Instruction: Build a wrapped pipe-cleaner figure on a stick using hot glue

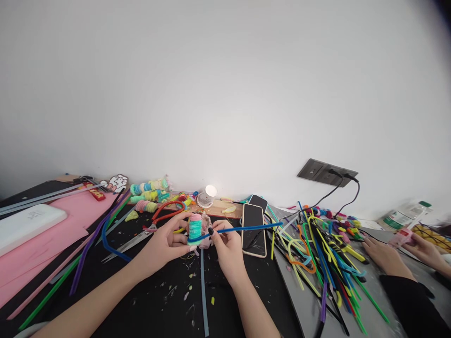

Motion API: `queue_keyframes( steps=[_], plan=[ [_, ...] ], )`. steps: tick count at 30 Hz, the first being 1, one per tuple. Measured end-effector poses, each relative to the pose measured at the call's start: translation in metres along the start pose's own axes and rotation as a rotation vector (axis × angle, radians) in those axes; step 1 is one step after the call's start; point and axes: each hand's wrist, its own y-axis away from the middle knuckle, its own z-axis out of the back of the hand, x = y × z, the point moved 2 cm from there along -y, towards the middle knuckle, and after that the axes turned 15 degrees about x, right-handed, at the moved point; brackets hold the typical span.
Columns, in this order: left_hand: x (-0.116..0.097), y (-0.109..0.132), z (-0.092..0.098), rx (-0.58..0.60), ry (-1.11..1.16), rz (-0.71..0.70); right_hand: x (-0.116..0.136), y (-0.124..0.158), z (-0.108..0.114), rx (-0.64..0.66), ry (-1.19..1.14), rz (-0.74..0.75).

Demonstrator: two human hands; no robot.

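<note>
My left hand (171,239) is closed around a small upright roll (195,227) coiled in fuzzy pipe cleaner, pink at the top, turquoise in the middle and blue at the base. Between the thumb and fingers of my right hand (225,241) is a blue pipe cleaner (252,228). One end of it meets the base of the roll; the other sticks out to the right across a phone. A pale pink object behind the roll is partly hidden by my fingers. Just left of my left hand lie red-handled scissors (169,206), with their blades pointing down-left.
Several coiled rolls (150,188) lie by the wall beside a white cup (207,195). A phone (254,230) rests right of my hands. Loose pipe cleaners (327,258) cover the grey board. At far right, a co-worker's hands (387,256) are near a plastic bottle (401,216).
</note>
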Motion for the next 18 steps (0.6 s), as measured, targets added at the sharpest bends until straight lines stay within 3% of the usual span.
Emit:
queue_keyframes(
  steps=[18],
  plan=[
    [0.0008, 0.0002, -0.0003, 0.076, 0.123, 0.014, -0.0085, 0.0010, -0.0084, 0.072, -0.200, -0.106]
  ],
)
